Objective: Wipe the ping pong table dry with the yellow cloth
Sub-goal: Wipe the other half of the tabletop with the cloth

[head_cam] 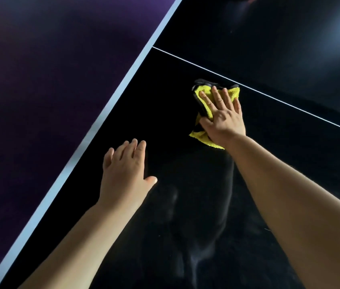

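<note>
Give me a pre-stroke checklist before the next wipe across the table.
1. Right hand flat on the yellow cloth: ok.
2. Cloth spread out: not ok, it is bunched, with a dark side folded up.
3. Left hand out of the cloth's way: ok, empty, nearer the white edge band.
4. Cloth lies just short of the thin white line: ok.
5. Ping pong table dry: cannot tell; glossy with reflections.
</note>
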